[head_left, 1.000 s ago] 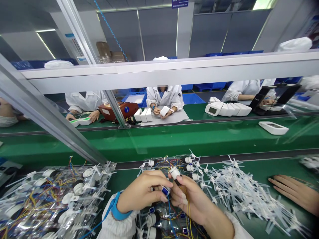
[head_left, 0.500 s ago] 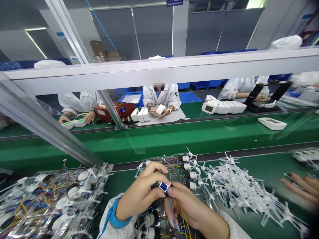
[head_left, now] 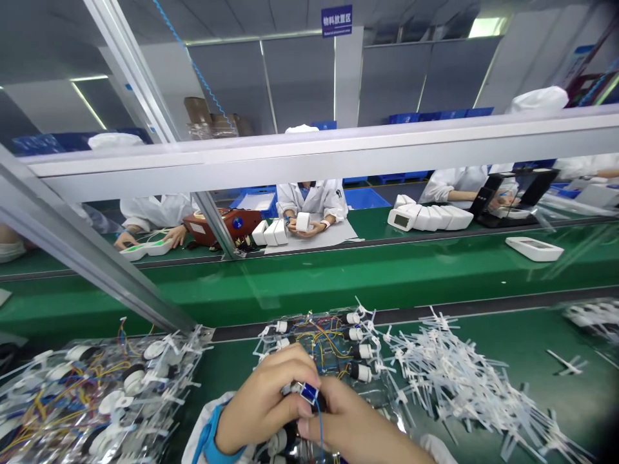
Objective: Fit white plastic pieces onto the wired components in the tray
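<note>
My left hand (head_left: 268, 396) pinches a small blue coil part in a silvery metal frame (head_left: 309, 392) between thumb and fingers. From the other side, the thumb and fingers of my right hand (head_left: 351, 422) close on the same part; its dark end is mostly hidden by them. A blue wire (head_left: 321, 430) hangs down from it. Beneath and beyond my hands lies a clear plastic tray (head_left: 333, 370) with black-and-white cylinders (head_left: 362, 352) and coloured wires. My hands cover much of the tray's near side.
A heap of white plastic strips (head_left: 459, 374) lies to the right, and a pile of wired parts (head_left: 97, 399) to the left. Beyond a metal frame (head_left: 309, 161), co-workers in white handle white devices (head_left: 304, 222) at a green bench (head_left: 309, 283).
The view has tilted upward. My hands have drawn closer together around the coil part, hiding more of it and its wires. Another person's hand at the right has left the view.
</note>
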A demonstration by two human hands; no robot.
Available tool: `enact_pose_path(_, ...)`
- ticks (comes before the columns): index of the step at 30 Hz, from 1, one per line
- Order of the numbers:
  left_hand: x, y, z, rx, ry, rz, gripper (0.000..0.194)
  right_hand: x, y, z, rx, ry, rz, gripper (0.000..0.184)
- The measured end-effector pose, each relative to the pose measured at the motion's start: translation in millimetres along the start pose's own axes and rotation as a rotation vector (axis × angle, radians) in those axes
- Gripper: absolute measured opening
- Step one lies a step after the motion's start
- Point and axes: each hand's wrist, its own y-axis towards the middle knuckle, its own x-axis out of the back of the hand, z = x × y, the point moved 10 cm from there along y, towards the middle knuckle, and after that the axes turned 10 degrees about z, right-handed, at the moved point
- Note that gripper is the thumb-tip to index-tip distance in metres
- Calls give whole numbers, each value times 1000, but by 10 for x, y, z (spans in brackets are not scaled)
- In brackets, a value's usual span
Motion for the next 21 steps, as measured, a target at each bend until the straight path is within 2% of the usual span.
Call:
enact_pose_path(2, -29, 27, -51, -22, -23, 2, 29, -5, -15, -96, -91, 20, -1, 26)
enact_pose_path(4, -55, 50, -96, -38, -59, 17, 27, -92, -12, -84, -104, 68, 63, 21)
enact_pose_path(6, -68, 64, -146, -52, -78, 36, 26, -183, -16, 70, -9, 147, 126, 20)
enact_pose_path(8, -70, 78, -204, -49, -60, 56, 28, -271, -49, 256, 97, 276, 192, 28)
enact_pose_path(12, -98, 149, -406, -12, 64, 125, 27, -398, -166, 473, 187, 418, 279, 45)
enact_pose_path(16, -122, 237, -660, 9, 179, 136, 22, -430, -238, 552, 255, 337, 246, 54)
enact_pose_path(19, -162, 256, -725, -10, 197, 133, 18, -435, -261, 549, 277, 327, 197, 54)
enact_pose_path(21, -127, 266, -706, -82, 97, 50, 33, -465, -322, 596, 327, 317, 205, 55)
